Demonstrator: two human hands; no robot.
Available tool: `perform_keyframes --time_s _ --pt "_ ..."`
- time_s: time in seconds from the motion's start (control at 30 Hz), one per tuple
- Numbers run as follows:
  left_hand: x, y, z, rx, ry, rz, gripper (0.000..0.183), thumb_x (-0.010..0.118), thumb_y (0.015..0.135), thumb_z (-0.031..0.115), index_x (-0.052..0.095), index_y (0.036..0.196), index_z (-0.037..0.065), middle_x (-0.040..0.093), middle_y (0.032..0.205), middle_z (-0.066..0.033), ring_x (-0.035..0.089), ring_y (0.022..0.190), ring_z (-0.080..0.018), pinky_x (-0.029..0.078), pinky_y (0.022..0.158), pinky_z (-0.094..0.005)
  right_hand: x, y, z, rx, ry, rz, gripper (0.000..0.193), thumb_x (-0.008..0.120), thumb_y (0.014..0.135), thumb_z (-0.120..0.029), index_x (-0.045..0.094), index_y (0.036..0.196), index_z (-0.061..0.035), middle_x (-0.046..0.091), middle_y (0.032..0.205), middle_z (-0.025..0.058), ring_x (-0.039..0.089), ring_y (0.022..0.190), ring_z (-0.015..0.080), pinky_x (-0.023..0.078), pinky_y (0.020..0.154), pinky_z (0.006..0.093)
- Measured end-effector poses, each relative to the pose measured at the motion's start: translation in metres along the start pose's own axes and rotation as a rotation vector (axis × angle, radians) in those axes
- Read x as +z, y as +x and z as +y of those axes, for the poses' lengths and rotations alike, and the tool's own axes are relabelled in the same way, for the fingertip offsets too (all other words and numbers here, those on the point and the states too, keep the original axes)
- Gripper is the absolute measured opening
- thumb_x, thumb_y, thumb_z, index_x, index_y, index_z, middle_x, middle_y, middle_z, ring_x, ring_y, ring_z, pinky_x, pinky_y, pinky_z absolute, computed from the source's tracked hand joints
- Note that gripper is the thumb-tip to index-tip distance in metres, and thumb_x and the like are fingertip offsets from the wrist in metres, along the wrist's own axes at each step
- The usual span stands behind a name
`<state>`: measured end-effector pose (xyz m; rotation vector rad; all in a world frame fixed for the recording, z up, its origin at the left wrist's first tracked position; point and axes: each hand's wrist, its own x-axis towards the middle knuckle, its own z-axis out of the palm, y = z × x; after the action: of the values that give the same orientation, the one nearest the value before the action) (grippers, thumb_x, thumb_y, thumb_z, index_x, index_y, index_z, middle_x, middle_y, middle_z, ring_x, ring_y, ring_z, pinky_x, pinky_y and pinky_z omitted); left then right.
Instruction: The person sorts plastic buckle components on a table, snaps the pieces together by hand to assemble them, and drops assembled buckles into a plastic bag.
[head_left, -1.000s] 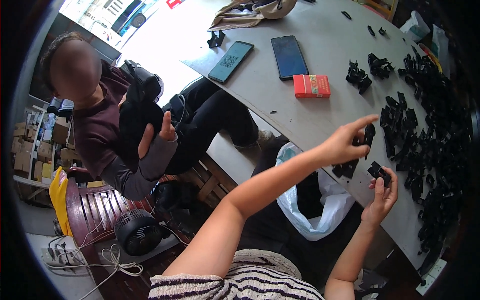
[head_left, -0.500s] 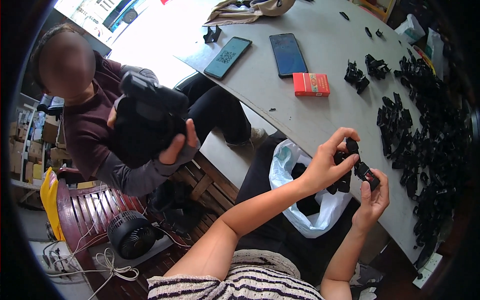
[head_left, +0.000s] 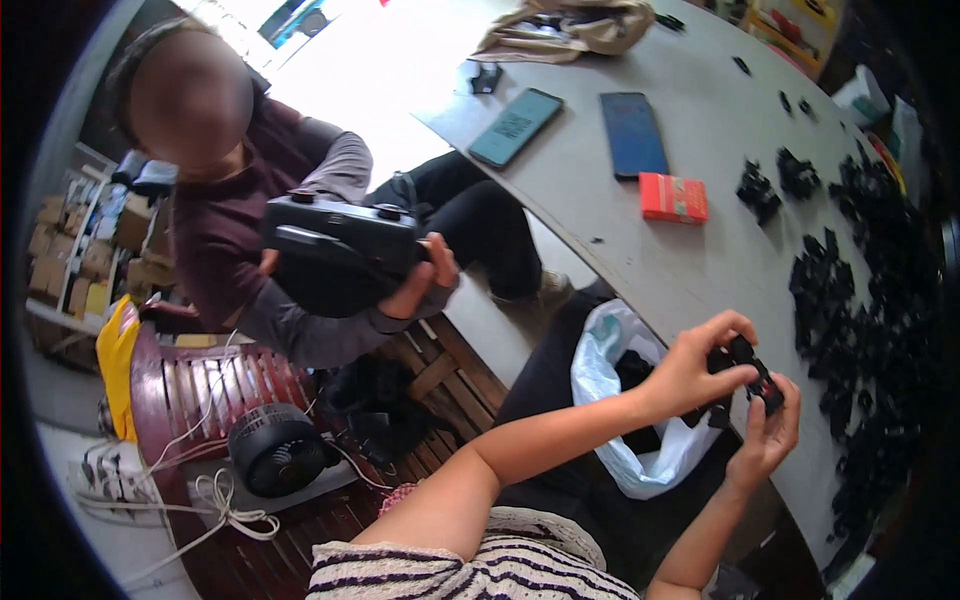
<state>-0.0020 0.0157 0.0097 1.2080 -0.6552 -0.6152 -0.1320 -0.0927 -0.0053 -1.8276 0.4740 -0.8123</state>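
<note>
Above the near table edge, my left hand (head_left: 695,372) pinches a small black plastic part (head_left: 764,386) between thumb and fingers. From the other side my right hand (head_left: 768,440) grips the same part, where a bit of red shows; its exact kind is too small to make out. Below them, a white-blue plastic bag (head_left: 592,372) lies open in my lap with black pieces inside. A large heap of black plastic parts (head_left: 885,330) covers the right side of the table (head_left: 560,185), and two small clusters (head_left: 758,190) lie apart from it.
At the left sits another person (head_left: 215,215) holding a boxy black device (head_left: 335,245) with knobs on top. Two phones (head_left: 633,135) and a red box (head_left: 673,198) lie on the table. A black fan (head_left: 275,450) and loose cords rest on a red slatted chair (head_left: 165,385).
The view has shifted, so things appear further right or lower. The other person has turned the black device, showing its knobbed top. My hands still grip the small part, now closer together.
</note>
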Motion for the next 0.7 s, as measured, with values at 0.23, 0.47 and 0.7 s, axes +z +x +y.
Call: perform_keyframes --time_s 0.23,0.47,0.7 --pt "0.001 0.001 -0.007 0.039 -0.108 -0.015 0.030 0.068 0.080 0.010 0.049 0.103 0.005 0.052 0.085 0.0006 0.048 0.079 -0.0061 0.041 0.072 -0.0225 -0.012 0.000 0.000 -0.005 -0.118 -0.041 0.029 0.061 0.087 -0.015 0.055 0.110 0.0005 0.051 0.112 0.0110 0.051 0.098 0.0202 0.043 0.085 0.0315" --pt "0.003 -0.002 -0.006 0.066 -0.037 -0.009 0.035 0.069 0.076 0.009 0.047 0.102 0.004 0.051 0.078 0.0002 0.046 0.073 -0.0058 0.040 0.068 -0.0226 -0.013 0.001 -0.001 -0.039 -0.084 -0.097 0.026 0.059 0.087 -0.010 0.055 0.111 -0.0006 0.051 0.111 0.0090 0.050 0.099 0.0191 0.040 0.088 0.0304" --pt "0.002 -0.008 -0.002 0.028 -0.080 -0.089 0.032 0.069 0.077 0.010 0.047 0.099 0.004 0.051 0.078 0.0001 0.046 0.074 -0.0056 0.040 0.067 -0.0216 -0.016 -0.002 -0.007 -0.010 -0.118 -0.121 0.032 0.064 0.086 -0.017 0.055 0.112 -0.0007 0.051 0.110 0.0099 0.050 0.100 0.0195 0.042 0.086 0.0305"
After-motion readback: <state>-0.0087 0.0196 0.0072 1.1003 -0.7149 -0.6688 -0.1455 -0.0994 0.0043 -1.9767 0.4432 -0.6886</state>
